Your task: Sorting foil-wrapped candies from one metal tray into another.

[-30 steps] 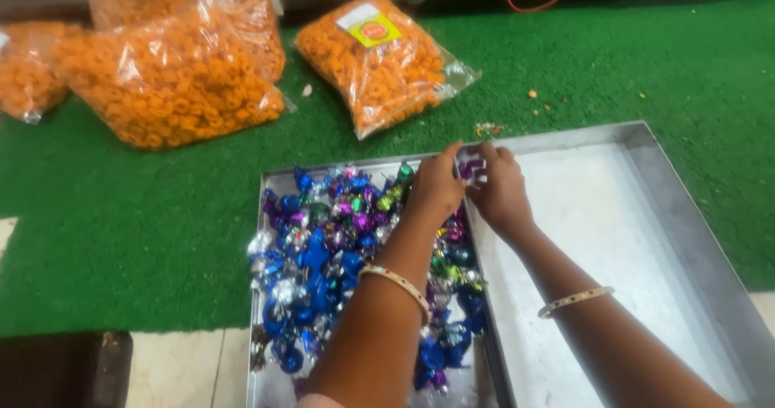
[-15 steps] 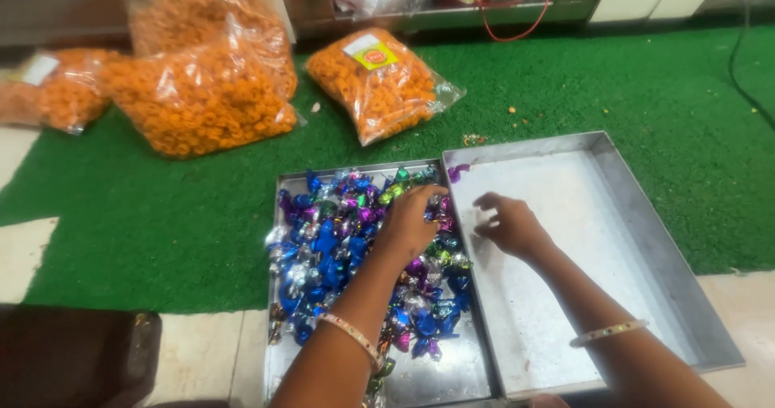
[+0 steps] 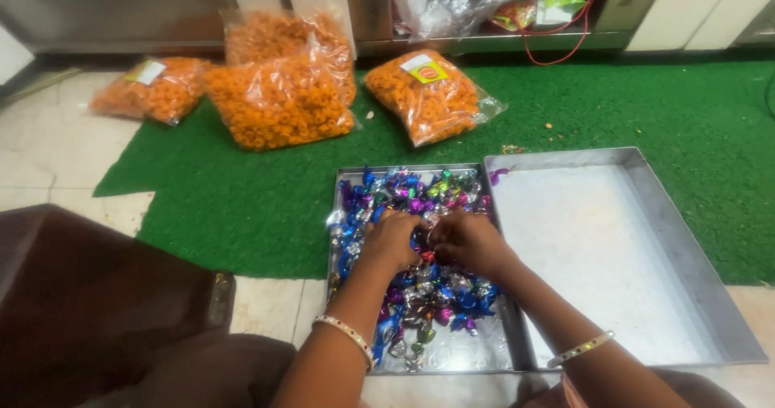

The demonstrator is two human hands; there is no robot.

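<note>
1. A green mat [image 3: 242, 206] is spread over the tiled floor [image 3: 48, 150]; everything else is laid on it or at its edge.
2. An empty steel tray [image 3: 686, 246] is set on the right, touching a narrower steel tray [image 3: 484, 359] on its left.
3. Three clear bags of orange snacks [image 3: 278, 101] are lined up on the mat's far side, well apart from the trays; a fourth is stacked behind the middle one.
4. A pile of foil-wrapped sweets [image 3: 404, 194], mostly blue, purple and silver, is held in the narrower tray, covering most of it.
5. The left hand [image 3: 391, 241] is curled over the middle of the pile, fingers bent down into the sweets; a beaded bangle is worn on that wrist.
6. The right hand [image 3: 471, 242] is brought in just beside the left, fingertips pressed together at a sweet between both hands; whether it is pinched by one hand or both cannot be told. A bangle is worn here too.
</note>
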